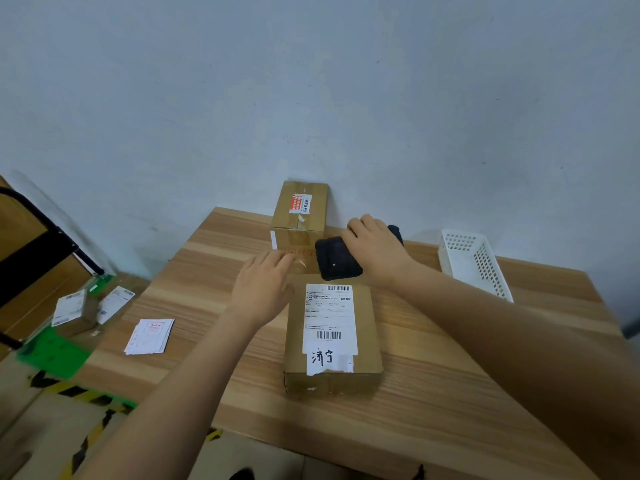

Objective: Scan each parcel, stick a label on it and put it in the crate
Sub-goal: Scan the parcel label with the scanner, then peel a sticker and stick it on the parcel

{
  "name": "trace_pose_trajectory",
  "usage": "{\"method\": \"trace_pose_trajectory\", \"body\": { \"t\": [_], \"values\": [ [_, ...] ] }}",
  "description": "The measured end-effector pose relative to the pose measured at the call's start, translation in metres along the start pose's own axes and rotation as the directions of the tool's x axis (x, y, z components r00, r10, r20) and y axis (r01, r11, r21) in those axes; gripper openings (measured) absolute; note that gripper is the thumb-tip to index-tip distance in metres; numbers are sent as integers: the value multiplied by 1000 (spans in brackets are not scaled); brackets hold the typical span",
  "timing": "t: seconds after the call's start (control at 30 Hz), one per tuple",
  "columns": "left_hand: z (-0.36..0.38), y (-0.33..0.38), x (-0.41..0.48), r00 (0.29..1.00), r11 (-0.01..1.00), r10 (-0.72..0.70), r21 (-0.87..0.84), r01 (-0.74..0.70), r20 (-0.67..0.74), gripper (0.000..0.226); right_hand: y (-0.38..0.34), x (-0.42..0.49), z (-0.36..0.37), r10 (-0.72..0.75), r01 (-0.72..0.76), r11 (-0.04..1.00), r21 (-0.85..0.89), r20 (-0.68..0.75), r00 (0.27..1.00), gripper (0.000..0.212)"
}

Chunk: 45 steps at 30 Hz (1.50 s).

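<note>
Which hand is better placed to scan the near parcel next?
Right. The right hand holds the black scanner just beyond the near parcel; the left hand holds nothing, beside that parcel.

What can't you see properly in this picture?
All in the head view:
Scanner: the right hand grips it and hides its far part.
Label on the near parcel: the small print is too tiny to read.
Left hand: its fingers are blurred, so whether they touch the near parcel is unclear.
Floor parcels at the left: small and blurred, so their labels are unreadable.
</note>
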<state>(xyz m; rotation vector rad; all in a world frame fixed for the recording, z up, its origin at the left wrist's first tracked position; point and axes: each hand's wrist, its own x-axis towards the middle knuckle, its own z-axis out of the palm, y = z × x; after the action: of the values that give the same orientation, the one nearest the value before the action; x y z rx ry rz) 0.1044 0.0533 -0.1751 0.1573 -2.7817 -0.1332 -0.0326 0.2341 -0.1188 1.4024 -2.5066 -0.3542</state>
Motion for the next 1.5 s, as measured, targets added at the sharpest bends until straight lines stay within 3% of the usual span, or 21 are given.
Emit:
{"method": "trace_pose_trajectory", "body": {
  "t": [0.13,0.27,0.37,0.57,0.8,1.1,1.2,1.3,1.4,1.5],
  "values": [
    [-6,-33,-11,998,998,-59,-5,59,-36,42,-34,20,12,190,-178,936,305,-11,982,67],
    [-9,-85,-28,994,994,-113,6,113,-10,41,-84,54,17,331,-292,786,545,27,943,82],
    [-11,-130,-41,990,990,-142,20,142,20,41,-125,84,21,361,-338,676,655,105,927,82],
    [-3,-224,-56,978,986,-166,27,164,124,38,-201,144,43,409,-456,571,682,245,879,83],
    [38,-320,-80,924,974,-182,-67,216,335,46,-263,201,94,499,-654,476,588,432,751,70],
    [91,-366,-123,888,964,-82,-191,186,452,40,-297,232,154,536,-748,421,512,525,661,65],
    [98,-370,-135,871,948,-44,-253,191,490,56,-299,237,161,537,-744,432,511,517,667,64],
    [104,-375,-141,850,931,-52,-281,230,524,67,-311,233,152,520,-631,561,536,365,772,63],
    [110,-377,-144,862,928,-49,-296,226,505,66,-345,217,140,297,-410,648,642,282,912,44],
    [112,-375,-145,871,928,-76,-285,239,485,67,-374,198,144,58,-288,633,719,327,943,39]
  ]
}}
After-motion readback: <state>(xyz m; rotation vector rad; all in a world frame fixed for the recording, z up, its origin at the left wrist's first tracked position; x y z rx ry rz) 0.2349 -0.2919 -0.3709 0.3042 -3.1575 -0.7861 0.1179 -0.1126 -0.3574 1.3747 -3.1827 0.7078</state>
